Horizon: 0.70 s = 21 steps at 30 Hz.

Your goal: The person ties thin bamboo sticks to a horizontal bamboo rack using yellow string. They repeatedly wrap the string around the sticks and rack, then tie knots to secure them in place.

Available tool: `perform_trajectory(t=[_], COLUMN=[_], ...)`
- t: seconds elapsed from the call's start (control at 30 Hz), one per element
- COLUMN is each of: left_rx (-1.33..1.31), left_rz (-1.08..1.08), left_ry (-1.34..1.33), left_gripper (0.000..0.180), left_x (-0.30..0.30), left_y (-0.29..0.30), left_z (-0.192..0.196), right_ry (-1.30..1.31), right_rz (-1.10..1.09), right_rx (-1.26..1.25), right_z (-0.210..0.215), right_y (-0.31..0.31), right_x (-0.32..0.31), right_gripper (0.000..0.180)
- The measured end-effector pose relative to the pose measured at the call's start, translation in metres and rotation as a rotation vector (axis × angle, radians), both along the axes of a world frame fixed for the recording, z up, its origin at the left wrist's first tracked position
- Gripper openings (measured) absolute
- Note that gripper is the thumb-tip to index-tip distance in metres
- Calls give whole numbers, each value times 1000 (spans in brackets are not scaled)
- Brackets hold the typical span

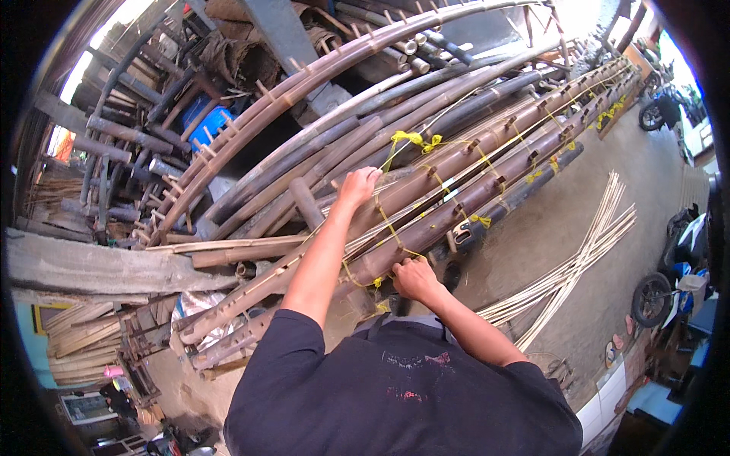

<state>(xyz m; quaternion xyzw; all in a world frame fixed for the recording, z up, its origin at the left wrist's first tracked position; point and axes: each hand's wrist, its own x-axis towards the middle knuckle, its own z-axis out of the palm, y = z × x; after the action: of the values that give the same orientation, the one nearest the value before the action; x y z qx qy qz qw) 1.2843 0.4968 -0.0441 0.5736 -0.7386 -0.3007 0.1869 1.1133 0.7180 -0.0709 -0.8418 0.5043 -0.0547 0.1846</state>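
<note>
The bamboo frame [426,227], two long brown poles with holes cut along them, runs slantwise in front of the person, its near stretch between the two hands. Closest of all, on the near side of the frame, is the person's dark T-shirt [395,387]. The right hand [417,279] is at the frame's near edge, fingers curled in against the front pole beside a loop of yellow cord [481,221]; whether it grips the loop cannot be told. The left hand [360,186] reaches across to the frame's far side, fingertips pinched together on a thin yellowish strand [388,157]. The cord goes round both poles in several places, and a bunched tangle of it lies just beyond the far pole.

By the frame's left end sits a white sack [187,306], its contents hidden. On the floor to the right of the frame, pale slats [563,266] lie crossed in a loose bundle; farther right of it stands a motorbike [655,298].

Behind the frame, dark bamboo poles [334,156] are piled alongside it. Beyond them arches a curved bamboo piece [308,78] studded with pegs. Farther back, leftward of the frame, is a blue container [215,119] among stacked poles; what it holds cannot be seen.
</note>
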Motion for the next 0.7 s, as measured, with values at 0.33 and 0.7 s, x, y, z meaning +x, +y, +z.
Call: perform_trajectory(t=[0.33, 0.7], left_rx=[83, -120], left_rz=[139, 103], left_ry=[-90, 212], left_gripper=[29, 24], left_x=[105, 101], left_y=[214, 201], left_z=[-7, -36], right_ry=[-1865, -1598], right_rz=[-684, -341], right_rx=[1683, 359], right_z=[-12, 170], right_y=[38, -25], right_x=[84, 169], right_gripper=[28, 25])
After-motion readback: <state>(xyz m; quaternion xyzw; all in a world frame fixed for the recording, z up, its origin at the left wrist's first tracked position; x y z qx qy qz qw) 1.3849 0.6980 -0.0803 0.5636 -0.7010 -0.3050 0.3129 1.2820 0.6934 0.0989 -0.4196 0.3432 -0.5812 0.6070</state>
